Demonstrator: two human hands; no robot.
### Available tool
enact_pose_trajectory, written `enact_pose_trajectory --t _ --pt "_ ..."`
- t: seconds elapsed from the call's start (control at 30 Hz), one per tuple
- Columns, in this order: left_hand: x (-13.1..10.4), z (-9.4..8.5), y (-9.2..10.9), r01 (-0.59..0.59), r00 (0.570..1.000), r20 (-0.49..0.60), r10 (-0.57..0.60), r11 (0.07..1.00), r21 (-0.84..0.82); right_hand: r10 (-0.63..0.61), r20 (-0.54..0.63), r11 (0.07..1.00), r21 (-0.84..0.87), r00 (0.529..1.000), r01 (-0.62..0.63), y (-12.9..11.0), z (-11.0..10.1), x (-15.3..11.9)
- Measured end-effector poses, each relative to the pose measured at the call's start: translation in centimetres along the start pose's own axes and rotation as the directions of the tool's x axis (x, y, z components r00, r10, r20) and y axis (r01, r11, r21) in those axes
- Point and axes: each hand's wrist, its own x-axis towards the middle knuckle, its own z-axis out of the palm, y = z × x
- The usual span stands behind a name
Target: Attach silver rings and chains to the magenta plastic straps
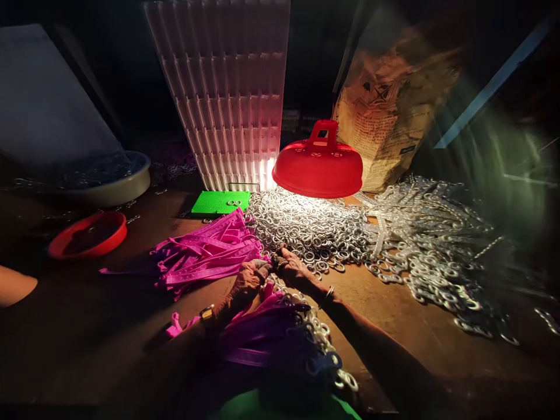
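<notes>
Head view: nearer to me than the red, dome-shaped plastic lampshade point(318, 166), my left hand point(251, 277) and right hand point(293, 268) met almost tip to tip, each with its fingers curled in and dark wraps over some fingertips. The tips lay in such shadow that I could not tell whether either hand pinched a piece, or which piece it might have been.

Working well there, I judged, called for bringing the fingertips further into the lampshade's pool of light and tilting the wrists so they cast no shade on the small parts. A light, steady pinch with one hand and a small turn with the other seemed safer than tugging, since a pull could have tangled the neighbouring pieces.

The flat magenta fabric-like straps point(210, 256) lay in a loose heap to the left of the lampshade and nearer to me, vivid, narrow and overlapping, some with small knobby ends. A second, shaded bundle of purple-magenta straps point(258, 335) lay closer to me than the lampshade, pale rings along its right edge; whether the two were joined I could not tell. The heaped silvery round rings point(306, 227) spread beneath and in front of the lampshade, gleaming white where the light struck.
</notes>
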Motion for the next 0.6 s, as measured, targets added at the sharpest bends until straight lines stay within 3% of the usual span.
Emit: enact_pose_trajectory --t 0.1,0.27,0.37,0.43,0.53,0.6 --pt "-0.1 0.5 0.3 0.011 1.0 -0.017 -0.01 1.0 0.017 0.033 -0.059 0.999 0.017 0.998 -0.032 0.2 0.1 0.3" --pt "-0.1 0.1 3.4 0.189 0.977 0.092 -0.193 0.981 0.05 -0.199 0.003 0.959 -0.204 0.98 0.195 -1.9 -0.9 -1.0" --pt "-0.4 -0.4 6.0 0.216 0.949 0.209 -0.238 0.969 0.122 -0.241 0.119 0.915 -0.304 0.963 0.266 -3.5 -1.5 -3.5" --pt "-1.0 -0.6 7.0 0.24 0.906 0.302 -0.297 0.948 0.211 -0.245 0.17 0.894 -0.341 0.954 0.29 -4.3 -1.7 -5.8" --pt "-2.6 -0.5 6.7 0.21 0.85 0.417 -0.321 0.933 0.291 -0.18 0.179 0.879 -0.413 0.967 0.24 -5.2 -1.3 -9.5" --pt "-4.0 -0.1 5.6 0.21 0.839 0.447 -0.309 0.943 0.259 -0.121 0.142 0.889 -0.425 0.983 0.17 -5.5 -0.9 -11.7"
